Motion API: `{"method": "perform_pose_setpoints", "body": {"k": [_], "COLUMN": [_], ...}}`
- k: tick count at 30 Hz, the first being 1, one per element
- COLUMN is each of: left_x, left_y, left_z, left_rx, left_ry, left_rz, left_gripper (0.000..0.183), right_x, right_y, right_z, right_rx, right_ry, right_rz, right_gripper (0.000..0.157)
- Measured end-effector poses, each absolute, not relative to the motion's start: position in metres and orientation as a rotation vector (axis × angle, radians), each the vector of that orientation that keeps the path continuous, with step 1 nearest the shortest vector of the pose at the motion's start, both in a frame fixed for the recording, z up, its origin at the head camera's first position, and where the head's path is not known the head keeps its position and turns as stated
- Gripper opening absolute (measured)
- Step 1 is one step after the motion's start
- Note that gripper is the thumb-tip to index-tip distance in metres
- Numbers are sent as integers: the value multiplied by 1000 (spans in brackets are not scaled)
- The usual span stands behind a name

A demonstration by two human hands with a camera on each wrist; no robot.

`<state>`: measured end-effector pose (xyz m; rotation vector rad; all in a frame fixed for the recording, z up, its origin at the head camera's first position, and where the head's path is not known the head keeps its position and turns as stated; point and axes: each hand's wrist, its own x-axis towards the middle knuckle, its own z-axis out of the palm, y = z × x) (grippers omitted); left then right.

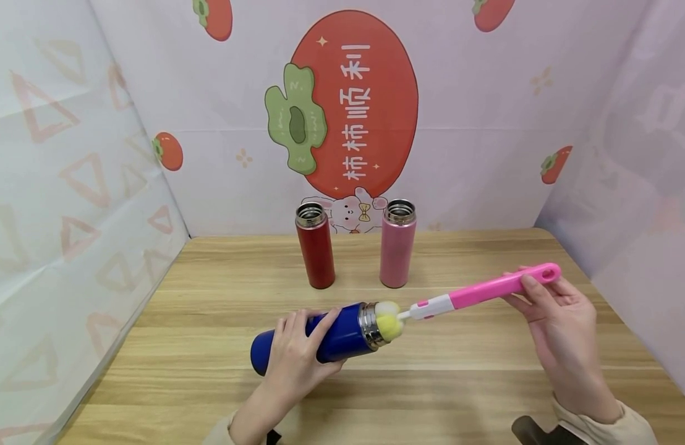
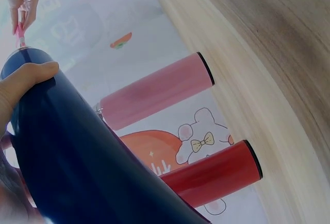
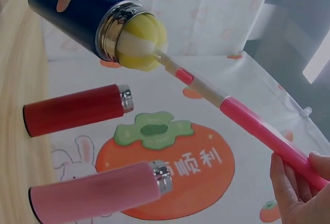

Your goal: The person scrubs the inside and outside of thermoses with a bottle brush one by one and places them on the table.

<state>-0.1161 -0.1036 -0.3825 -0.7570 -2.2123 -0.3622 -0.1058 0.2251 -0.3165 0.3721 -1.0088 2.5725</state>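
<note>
L fingers grip blue btl, R fingers pinch brush handle; sponge btwn them, looks only partly in. Red btl & pink btl beyond fingers, brushless.

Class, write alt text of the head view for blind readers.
The left hand grips a tilted blue bottle, the right hand a pink-handled brush, its sponge at the bottle's rim. A red bottle and pink bottle stand behind.

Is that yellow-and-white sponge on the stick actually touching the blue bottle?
Touching. The right wrist view shows the sponge pressed into the open mouth of the blue bottle, bulging out past its metal neck.
</note>
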Motion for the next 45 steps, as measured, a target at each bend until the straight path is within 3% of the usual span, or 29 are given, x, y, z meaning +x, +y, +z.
{"method": "perform_pose_setpoints", "body": {"k": [45], "left_x": [-118], "left_y": [-119], "left_z": [-380], "left_rx": [-777], "left_ry": [-2223], "left_rz": [-332], "left_gripper": [83], "right_x": [-113], "right_y": [258], "right_z": [-322], "right_rx": [372], "right_ry": [-842], "right_rz": [2730], "right_gripper": [29]}}
